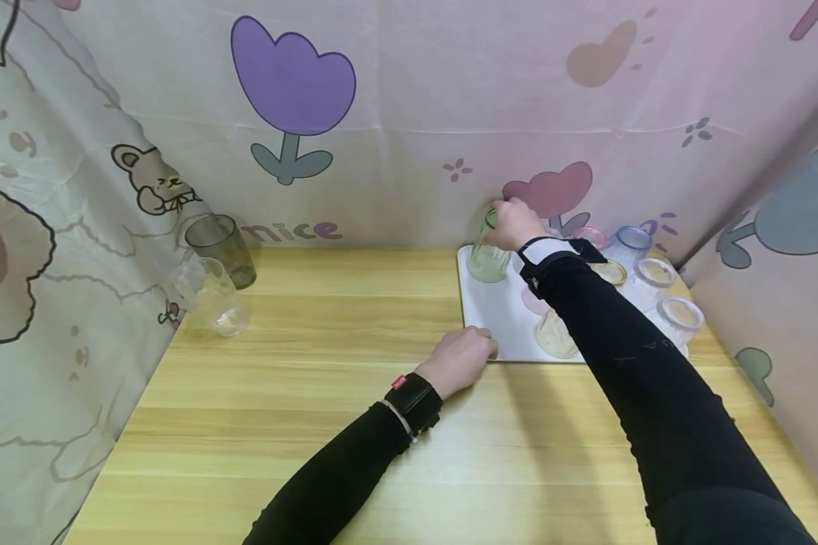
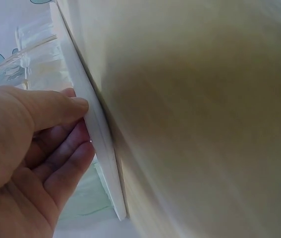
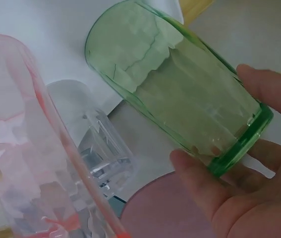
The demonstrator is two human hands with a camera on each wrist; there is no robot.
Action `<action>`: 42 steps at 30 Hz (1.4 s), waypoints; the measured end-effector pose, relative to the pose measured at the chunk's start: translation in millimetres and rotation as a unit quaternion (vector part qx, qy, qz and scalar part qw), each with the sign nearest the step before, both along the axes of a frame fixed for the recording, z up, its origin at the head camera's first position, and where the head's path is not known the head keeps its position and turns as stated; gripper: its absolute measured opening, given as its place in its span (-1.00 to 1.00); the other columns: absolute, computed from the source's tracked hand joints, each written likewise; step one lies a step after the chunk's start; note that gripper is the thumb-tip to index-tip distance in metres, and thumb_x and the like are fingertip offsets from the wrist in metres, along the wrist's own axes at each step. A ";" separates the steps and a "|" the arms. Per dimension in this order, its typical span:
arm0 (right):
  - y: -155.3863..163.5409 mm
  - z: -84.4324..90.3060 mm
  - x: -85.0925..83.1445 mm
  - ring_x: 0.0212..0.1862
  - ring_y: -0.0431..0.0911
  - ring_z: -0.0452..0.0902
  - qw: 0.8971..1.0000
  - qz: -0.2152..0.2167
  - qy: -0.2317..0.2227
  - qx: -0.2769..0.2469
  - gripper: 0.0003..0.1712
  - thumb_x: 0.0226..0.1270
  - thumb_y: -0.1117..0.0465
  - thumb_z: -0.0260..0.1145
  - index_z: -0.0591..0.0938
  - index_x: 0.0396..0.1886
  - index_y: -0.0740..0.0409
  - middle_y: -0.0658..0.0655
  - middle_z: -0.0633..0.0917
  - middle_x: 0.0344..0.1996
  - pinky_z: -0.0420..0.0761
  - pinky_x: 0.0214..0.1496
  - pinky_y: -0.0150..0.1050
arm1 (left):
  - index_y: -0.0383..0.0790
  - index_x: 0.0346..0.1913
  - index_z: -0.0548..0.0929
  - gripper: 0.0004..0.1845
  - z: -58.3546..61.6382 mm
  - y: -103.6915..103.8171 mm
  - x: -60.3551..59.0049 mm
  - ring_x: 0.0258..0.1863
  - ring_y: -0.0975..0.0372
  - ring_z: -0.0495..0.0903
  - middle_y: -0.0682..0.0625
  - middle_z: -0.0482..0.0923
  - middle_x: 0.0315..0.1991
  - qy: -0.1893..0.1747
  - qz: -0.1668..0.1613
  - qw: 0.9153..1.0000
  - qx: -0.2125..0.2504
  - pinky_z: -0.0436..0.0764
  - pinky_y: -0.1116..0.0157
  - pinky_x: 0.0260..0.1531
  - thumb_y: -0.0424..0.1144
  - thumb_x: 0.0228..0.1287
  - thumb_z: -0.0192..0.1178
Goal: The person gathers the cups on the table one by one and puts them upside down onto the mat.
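Observation:
In my right hand I hold a green glass over the left part of a white tray. It is mouth down; my thumb and fingers grip it round its thick base, and its rim is close over the tray. My left hand is at the tray's front left corner, with thumb and fingertips on its edge. Beside the green glass, a pink glass and a small clear glass show in the right wrist view.
Several glasses crowd the tray's right side, among them a blue one and a clear one. At the table's far left stand a grey glass and a clear glass. Printed cloth hangs behind and at both sides.

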State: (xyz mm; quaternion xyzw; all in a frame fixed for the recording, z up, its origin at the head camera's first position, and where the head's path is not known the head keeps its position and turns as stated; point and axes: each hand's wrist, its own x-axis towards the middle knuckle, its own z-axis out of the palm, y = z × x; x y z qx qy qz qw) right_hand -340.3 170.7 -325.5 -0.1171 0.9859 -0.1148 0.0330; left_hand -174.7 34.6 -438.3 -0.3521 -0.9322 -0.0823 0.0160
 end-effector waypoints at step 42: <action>-12.8 -45.2 154.5 0.11 0.24 0.61 0.963 0.029 0.121 -0.241 -0.39 0.33 0.22 0.45 0.56 0.34 0.32 0.38 0.61 0.21 0.70 0.06 0.09 | -0.24 0.03 0.75 -0.80 19.7 -75.8 4.6 0.02 0.10 0.67 -0.07 0.71 0.01 -0.054 0.128 0.966 0.216 0.68 0.15 0.09 -0.34 0.39 0.33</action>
